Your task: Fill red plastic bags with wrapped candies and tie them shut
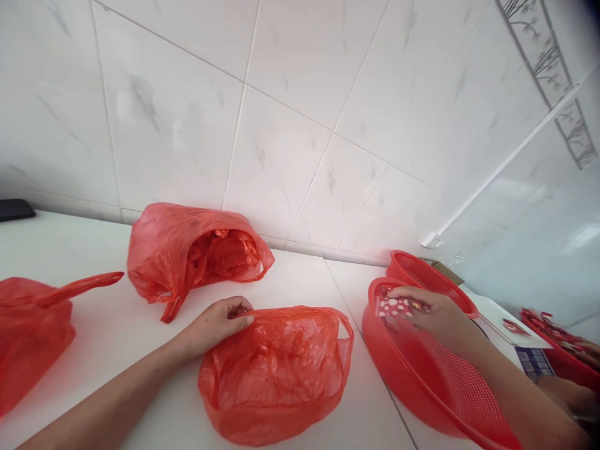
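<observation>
My left hand (225, 325) pinches the rim of a red plastic bag (276, 375), which lies with its mouth spread wide on the white table. Inside the bag I see only crumpled red film. My right hand (434, 312) is over a red plastic basket (403, 369) with a perforated side. Its fingers are closed on small packets (396, 306), red with white dots and partly clear. Motion blurs them somewhat, and the fingers cover part of them.
Another red bag (159, 244) stands against the tiled wall, and one more (32, 337) lies at far left. A dark object (16, 209) rests in the left corner. Behind the basket is a second red basket (431, 275). Far right, a red container (562, 344) holds many small packets.
</observation>
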`<state>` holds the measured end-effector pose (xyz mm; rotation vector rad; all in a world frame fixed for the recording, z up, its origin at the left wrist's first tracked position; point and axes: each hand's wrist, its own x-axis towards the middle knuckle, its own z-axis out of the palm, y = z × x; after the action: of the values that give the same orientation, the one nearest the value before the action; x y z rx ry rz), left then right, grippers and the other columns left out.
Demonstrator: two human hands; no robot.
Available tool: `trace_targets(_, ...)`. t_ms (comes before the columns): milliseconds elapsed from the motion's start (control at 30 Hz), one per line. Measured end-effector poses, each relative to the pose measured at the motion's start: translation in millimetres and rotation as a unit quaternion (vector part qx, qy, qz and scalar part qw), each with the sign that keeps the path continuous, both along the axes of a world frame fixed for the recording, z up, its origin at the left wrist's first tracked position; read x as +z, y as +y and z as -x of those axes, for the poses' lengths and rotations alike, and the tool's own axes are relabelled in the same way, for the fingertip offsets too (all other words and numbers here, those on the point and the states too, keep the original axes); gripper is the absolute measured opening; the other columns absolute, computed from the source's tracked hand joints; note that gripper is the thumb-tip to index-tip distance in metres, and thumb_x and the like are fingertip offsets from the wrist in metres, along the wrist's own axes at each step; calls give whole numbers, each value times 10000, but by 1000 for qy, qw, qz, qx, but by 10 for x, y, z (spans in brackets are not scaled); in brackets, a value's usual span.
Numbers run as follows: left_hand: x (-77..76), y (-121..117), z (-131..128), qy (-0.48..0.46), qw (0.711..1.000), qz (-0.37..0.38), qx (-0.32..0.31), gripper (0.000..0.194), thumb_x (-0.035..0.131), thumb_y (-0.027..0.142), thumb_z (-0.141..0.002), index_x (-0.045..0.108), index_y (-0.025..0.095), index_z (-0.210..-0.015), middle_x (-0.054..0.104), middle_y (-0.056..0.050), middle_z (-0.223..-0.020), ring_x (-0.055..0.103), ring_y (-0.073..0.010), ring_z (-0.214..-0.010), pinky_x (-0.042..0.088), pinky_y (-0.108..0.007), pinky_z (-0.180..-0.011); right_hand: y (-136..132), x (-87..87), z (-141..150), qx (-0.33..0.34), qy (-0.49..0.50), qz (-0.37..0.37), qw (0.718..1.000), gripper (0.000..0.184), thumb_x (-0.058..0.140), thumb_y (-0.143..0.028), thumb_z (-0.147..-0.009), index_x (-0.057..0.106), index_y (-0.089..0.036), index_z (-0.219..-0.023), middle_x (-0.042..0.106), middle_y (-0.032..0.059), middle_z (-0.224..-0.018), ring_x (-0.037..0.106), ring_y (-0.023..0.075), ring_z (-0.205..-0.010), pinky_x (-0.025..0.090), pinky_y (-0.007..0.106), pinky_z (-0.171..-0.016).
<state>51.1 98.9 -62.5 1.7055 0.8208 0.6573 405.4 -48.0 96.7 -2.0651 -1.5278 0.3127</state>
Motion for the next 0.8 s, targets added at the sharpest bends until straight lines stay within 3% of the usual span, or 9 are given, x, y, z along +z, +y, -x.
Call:
trace_targets(133,29,-24,6,-2,1000,-2,-5,278,509,441,-823,593,179,-854,662,-5,-816,604,-201,-740,458,-276,-646,72,11,776,220,-6,36,975,324,450,-125,-772,707,-278,-897,702,-16,-999,645,214,-958,531,346,-818)
trace_targets(233,6,-5,3,2,1000,-1,-9,297,518,472,-817,591,185,-846,659,-7,-808,607,-201,-729,462,-275,-634,171,-194,1236,331,-96,30,938,565,360,30,-712,694,-338,-980,689,-79,-1051,640,149,-977,510,278,-864)
trace_targets(333,-40,36,-12,-1,1000,2,-20,333,523,506,-809,584,181,-846,655,-20,-807,617,-213,-735,474,-288,-638,275,-461,1432,373,-169,22,912,506,418,-16,-794,665,-353,-1079,687,-68,-1054,640,145,-978,505,248,-861)
trace_targets(433,-71,62,-25,-4,999,7,-35,333,512,507,-817,577,182,-853,661,-24,-813,626,-217,-743,479,-287,-645,301,-569,1432,352,-164,18,921,467,653,-236,-777,581,-373,-1217,643,-68,-1176,616,192,-1053,493,281,-916)
trace_targets(533,-84,66,-25,11,1000,-11,-22,297,504,480,-825,577,192,-843,664,-13,-815,622,-207,-743,470,-272,-645,275,-449,1264,257,-101,13,961,520,683,-394,-747,538,-389,-1246,635,-64,-1187,655,174,-936,537,254,-804)
trace_targets(600,-89,66,-20,23,999,-25,-10,277,507,464,-825,576,196,-834,657,-3,-807,617,-204,-743,463,-267,-645,280,-323,1026,143,-70,-16,987,333,541,-422,-842,585,-332,-1160,679,-23,-1035,658,146,-737,538,247,-639)
trace_targets(667,-90,66,-16,29,999,-29,-11,267,509,457,-824,573,198,-832,650,2,-801,613,-206,-745,461,-268,-651,314,-235,693,45,-88,-60,993,308,395,-439,-899,611,-249,-1010,676,30,-883,632,173,-696,510,289,-600)
trace_targets(733,-83,63,-14,32,999,-31,-12,267,508,457,-826,569,197,-831,645,2,-799,610,-208,-744,459,-272,-657,351,-216,317,-46,-130,-97,986,303,380,-431,-894,606,-230,-876,663,35,-794,626,192,-715,494,309,-617)
trace_targets(800,-70,59,-13,31,999,-34,-12,269,506,459,-825,566,197,-829,644,-1,-801,611,-211,-748,460,-276,-663,365,-259,-28,-71,-149,-96,982,246,449,-393,-850,608,-215,-793,664,45,-765,621,201,-676,479,317,-586)
